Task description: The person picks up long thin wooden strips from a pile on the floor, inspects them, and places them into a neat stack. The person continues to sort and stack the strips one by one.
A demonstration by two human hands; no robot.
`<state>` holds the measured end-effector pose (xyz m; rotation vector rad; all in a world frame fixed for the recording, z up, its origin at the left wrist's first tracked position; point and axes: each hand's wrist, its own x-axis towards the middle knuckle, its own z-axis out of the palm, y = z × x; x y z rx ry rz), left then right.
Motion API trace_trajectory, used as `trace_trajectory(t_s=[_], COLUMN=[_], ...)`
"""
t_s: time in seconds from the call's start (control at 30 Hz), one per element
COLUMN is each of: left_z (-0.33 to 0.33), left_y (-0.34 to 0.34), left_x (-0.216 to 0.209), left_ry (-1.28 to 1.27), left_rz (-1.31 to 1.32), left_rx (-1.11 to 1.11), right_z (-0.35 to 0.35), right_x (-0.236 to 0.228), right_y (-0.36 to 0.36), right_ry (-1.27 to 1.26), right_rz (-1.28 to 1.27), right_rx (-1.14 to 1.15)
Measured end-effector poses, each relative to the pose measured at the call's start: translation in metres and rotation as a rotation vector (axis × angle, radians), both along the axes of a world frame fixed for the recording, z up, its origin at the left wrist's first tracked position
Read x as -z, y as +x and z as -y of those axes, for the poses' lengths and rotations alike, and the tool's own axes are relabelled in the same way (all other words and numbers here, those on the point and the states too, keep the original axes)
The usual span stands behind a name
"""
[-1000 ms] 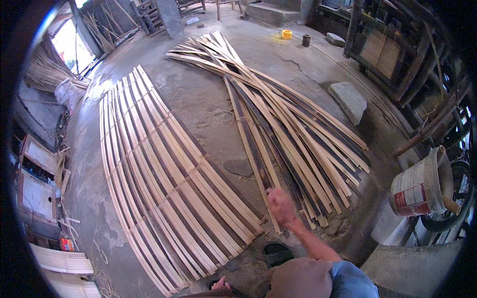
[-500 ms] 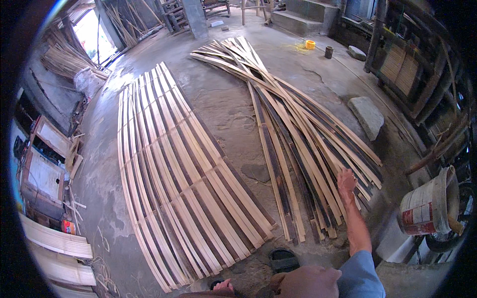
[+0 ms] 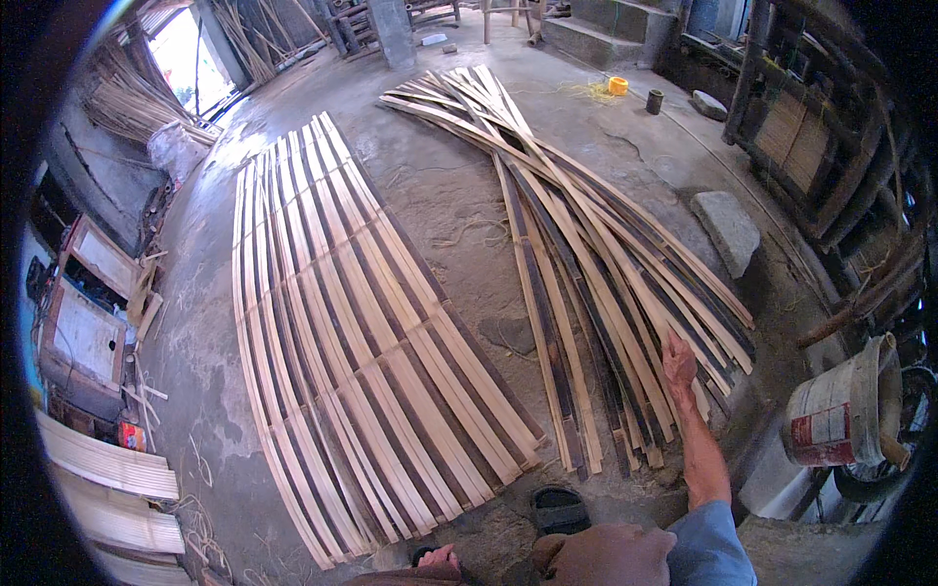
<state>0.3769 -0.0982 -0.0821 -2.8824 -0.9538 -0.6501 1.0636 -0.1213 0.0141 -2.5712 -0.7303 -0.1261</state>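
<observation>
On the right, my right hand (image 3: 679,362) reaches down to the near part of a loose, crossing pile of long bamboo strips (image 3: 586,256). Its fingers are closed at the edge of one pale strip, and the fingertips are partly hidden. To the left lies a flat panel of bamboo strips (image 3: 337,293), set side by side with dark gaps and joined by several cross bands. My left hand is out of view.
Toes in a dark sandal (image 3: 437,557) and another dark sandal (image 3: 558,511) are at the panel's near edge. Beyond the pile are a stone block (image 3: 726,232), a yellow roll (image 3: 618,86) and a dark cup (image 3: 655,102). A white bucket (image 3: 835,405) stands at right.
My right hand has shifted slightly along the pile, its fingers now pointing more toward the far end. The view has tilted a little; the panel and pile lie as before.
</observation>
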Motion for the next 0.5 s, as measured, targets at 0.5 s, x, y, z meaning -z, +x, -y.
trace_trajectory(t_s=[0.5], left_z=[-0.006], left_y=[-0.005], left_x=[-0.012], left_ry=[0.027], left_rz=[-0.036], left_rx=[0.019], right_z=[-0.009], right_x=[0.007], right_y=[0.006], right_ry=[-0.046], right_rz=[-0.194], right_rx=[-0.09])
